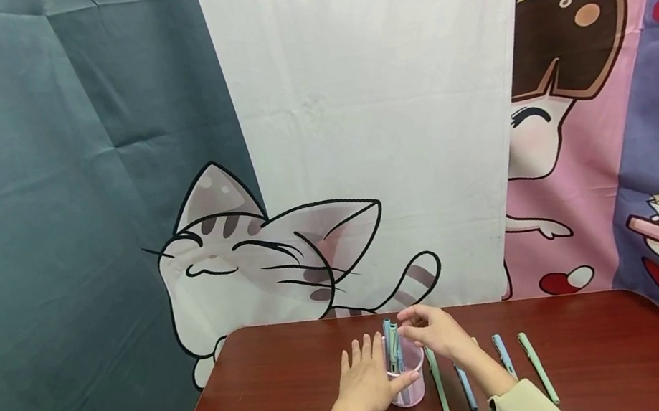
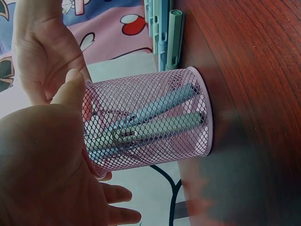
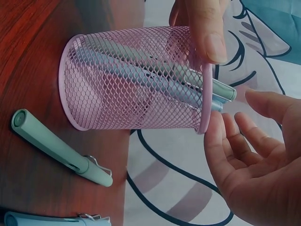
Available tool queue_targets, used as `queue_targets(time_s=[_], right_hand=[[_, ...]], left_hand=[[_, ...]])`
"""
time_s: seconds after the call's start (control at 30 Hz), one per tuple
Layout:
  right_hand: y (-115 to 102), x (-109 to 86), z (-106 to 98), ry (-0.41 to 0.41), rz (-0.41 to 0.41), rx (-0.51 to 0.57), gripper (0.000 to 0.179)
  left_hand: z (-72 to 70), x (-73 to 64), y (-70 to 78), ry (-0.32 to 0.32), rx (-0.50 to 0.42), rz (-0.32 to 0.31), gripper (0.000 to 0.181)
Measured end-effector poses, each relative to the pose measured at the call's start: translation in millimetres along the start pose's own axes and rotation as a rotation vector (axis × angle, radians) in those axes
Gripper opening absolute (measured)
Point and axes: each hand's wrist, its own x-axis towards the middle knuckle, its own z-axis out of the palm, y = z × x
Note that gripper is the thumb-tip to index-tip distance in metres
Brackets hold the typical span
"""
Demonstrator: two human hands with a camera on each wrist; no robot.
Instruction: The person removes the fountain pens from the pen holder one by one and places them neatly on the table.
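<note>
A pink mesh pen cup (image 1: 417, 387) stands upright on the table and contains blue and green pens (image 3: 164, 80). My left hand (image 1: 365, 381) holds the cup near its rim, thumb across the near side and the other fingers extended along the far left. Over the cup's right side, my right hand (image 1: 434, 333) has its fingers loosely bent, with nothing between thumb and fingers. One of its fingertips (image 3: 214, 125) is right at the rim, close to the pen tops. Beside the cup lies a green pen (image 1: 440, 387), then a blue pen (image 1: 467, 390).
Farther right on the brown table (image 1: 271, 404) lie another blue pen (image 1: 503, 353) and another green pen (image 1: 537, 367). My right forearm partly covers the row. A cartoon-printed cloth (image 1: 380, 117) hangs behind the table's back edge.
</note>
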Motion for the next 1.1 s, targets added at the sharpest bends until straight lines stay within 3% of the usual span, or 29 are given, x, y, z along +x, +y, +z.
queue_targets(time_s=[1.1], right_hand=[[-6,7.6,21,0.056,0.015,-0.146,0.017]], left_hand=[[1.6,0.9,-0.5,0.001,0.003,0.001,0.104]])
